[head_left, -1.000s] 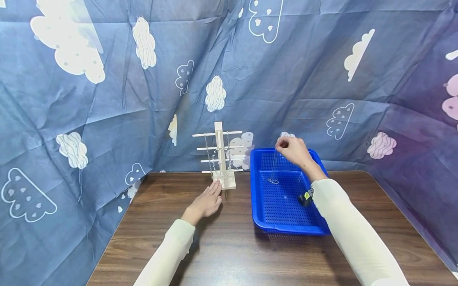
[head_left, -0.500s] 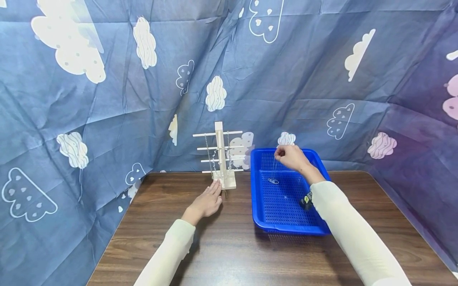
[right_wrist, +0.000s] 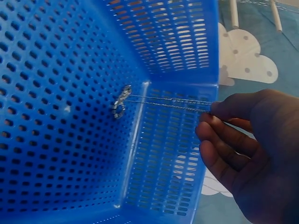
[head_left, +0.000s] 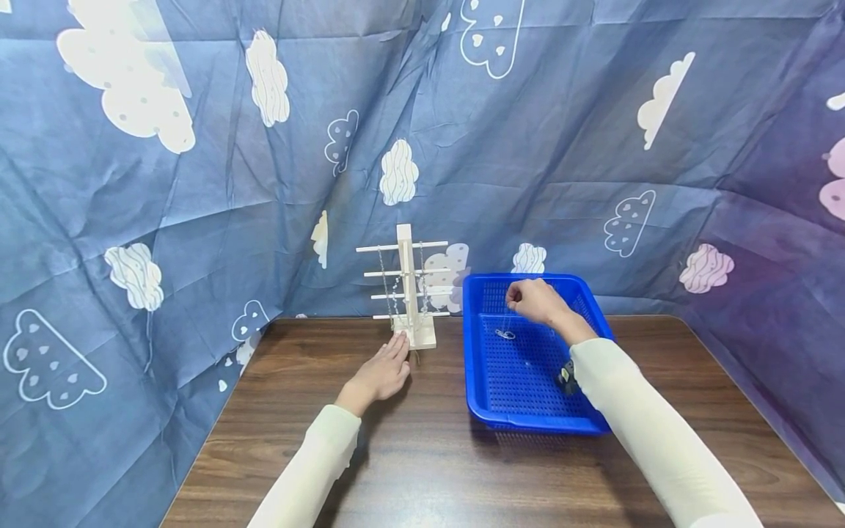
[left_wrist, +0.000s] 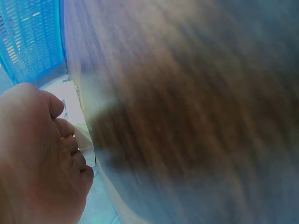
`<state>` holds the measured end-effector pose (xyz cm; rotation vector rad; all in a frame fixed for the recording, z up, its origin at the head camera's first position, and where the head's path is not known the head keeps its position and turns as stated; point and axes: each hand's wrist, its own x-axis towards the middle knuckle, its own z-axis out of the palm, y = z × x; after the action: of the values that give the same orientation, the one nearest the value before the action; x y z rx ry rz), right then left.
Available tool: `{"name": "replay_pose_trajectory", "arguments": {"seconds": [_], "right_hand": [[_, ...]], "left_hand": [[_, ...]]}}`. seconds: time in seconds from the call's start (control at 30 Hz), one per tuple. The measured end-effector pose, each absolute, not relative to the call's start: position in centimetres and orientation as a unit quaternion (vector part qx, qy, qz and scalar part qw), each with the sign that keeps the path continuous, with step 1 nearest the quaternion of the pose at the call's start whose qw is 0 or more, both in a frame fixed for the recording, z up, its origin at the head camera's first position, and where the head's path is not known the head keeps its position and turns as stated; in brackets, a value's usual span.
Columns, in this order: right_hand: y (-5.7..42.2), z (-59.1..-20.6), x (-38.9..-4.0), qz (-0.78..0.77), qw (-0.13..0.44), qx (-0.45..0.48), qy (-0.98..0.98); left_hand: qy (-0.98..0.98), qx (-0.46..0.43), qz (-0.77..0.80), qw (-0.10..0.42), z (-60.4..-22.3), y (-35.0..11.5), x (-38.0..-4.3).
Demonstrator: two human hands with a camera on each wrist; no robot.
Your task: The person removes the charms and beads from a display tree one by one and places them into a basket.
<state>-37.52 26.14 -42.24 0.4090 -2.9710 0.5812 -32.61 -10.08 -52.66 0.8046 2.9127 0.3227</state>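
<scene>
Head view: right fingers [head_left: 520,289] pinch one necklace [head_left: 505,334] reaching into one basket [head_left: 471,359]; left fingers [head_left: 393,348], straight, touch one four-rod stand [head_left: 410,287].

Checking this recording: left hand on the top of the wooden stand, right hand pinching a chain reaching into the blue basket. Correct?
Not quite. The head view shows the left hand at the base of the wooden stand, not its top. The right hand does pinch a chain reaching into the blue basket.
</scene>
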Motion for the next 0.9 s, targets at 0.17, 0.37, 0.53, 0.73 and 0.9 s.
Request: {"name": "replay_pose_trajectory", "arguments": {"seconds": [0.17, 0.37, 0.53, 0.73, 0.9], "right_hand": [[26.1, -42.8, -37.5, 0.180, 0.029, 0.139, -0.973], [26.1, -43.0, -37.4, 0.177, 0.023, 0.145, -0.973], [26.0, -42.6, -37.2, 0.179, 0.028, 0.142, -0.973], [25.2, -41.6, -37.0, 0.184, 0.047, 0.162, -0.968], [23.9, -40.7, -36.7, 0.194, 0.060, 0.181, -0.962]], "left_hand": [[0.956, 0.266, 0.112, 0.050, -52.7, -10.0, -32.6], [0.956, 0.267, 0.114, 0.048, -52.6, -10.1, -32.6], [0.956, 0.267, 0.113, 0.046, -52.4, -10.0, -32.5], [0.957, 0.266, 0.108, 0.044, -52.5, -10.0, -32.5], [0.957, 0.266, 0.110, 0.045, -52.5, -10.0, -32.6]]}}
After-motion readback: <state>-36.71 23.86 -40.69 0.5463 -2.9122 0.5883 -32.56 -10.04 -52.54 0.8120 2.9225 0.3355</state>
